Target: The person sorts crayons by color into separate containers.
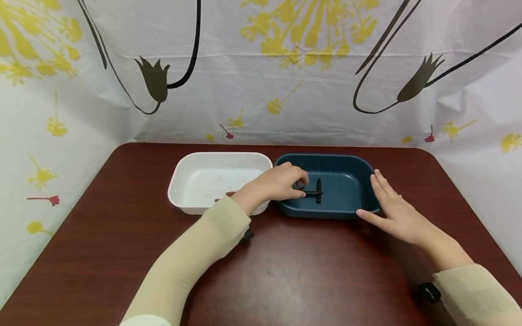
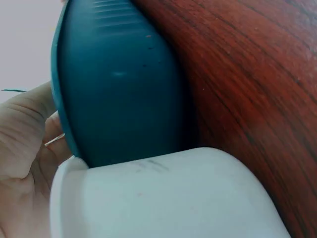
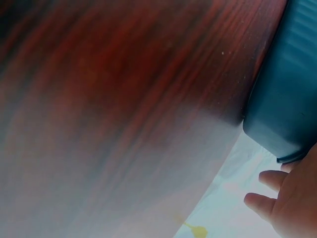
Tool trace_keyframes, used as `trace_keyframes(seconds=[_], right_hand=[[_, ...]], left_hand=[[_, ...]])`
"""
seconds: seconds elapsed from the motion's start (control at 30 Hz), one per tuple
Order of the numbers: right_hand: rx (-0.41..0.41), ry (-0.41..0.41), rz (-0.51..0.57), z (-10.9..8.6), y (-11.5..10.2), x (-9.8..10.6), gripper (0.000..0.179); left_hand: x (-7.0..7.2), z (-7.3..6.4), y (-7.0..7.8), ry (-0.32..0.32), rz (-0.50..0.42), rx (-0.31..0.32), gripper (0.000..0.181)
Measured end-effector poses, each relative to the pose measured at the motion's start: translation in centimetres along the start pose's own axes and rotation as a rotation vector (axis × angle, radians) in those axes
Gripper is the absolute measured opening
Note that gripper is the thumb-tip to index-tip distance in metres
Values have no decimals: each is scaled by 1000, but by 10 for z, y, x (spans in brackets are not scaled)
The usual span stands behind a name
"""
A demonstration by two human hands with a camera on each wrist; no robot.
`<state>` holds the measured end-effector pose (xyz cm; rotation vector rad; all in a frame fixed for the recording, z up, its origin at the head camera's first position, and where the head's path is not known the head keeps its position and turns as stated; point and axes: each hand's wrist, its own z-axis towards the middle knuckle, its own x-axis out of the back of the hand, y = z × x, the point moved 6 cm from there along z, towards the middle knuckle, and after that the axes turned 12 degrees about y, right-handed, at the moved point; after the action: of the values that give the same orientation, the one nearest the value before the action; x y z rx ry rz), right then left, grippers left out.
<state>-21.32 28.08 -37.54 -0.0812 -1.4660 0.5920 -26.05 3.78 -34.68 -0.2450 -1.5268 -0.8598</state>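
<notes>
My left hand (image 1: pixel 281 182) reaches over the right rim of the white tub into the dark blue tub (image 1: pixel 326 215). Its curled fingertips and thumb are at the near end of a thin black stick (image 1: pixel 313 193), which crosses a second black stick (image 1: pixel 318 184) in a T shape; what kind of sticks they are I cannot tell. My right hand (image 1: pixel 393 215) spreads straight fingers along the blue tub's right end, thumb at the front corner. In the right wrist view, fingers (image 3: pixel 270 181) show beside the blue tub (image 3: pixel 282 109). The left wrist view hides the left fingertips behind the tub wall.
The white tub (image 1: pixel 185 209) stands against the blue tub's left end, with thin reddish-brown sticks (image 1: pixel 230 194) inside, partly behind the left forearm. Both sit towards the back of the dark red wooden table (image 1: pixel 285 271). A patterned white sheet (image 1: pixel 253 99) hangs behind.
</notes>
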Motion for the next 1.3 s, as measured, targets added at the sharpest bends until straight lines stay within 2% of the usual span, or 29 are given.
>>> trace_keyframes(seconds=[0.23, 0.47, 0.77, 0.9, 1.03, 1.3], right_hand=[[2, 3, 6, -1, 0, 1, 93], [12, 1, 12, -1, -3, -1, 93], [7, 5, 16, -3, -3, 1, 93], [1, 8, 7, -4, -3, 1, 93], [19, 10, -2, -3, -4, 1, 93], [35, 18, 4, -1, -4, 3, 94]], left_hand=[[9, -12, 2, 44, 40, -35, 38], [22, -38, 1, 73, 55, -26, 44], [22, -61, 4, 77, 27, -49, 61], [25, -71, 4, 106, 30, -56, 64], [30, -84, 0, 141, 42, -37, 67], [42, -107, -13, 257, 71, -27, 74]])
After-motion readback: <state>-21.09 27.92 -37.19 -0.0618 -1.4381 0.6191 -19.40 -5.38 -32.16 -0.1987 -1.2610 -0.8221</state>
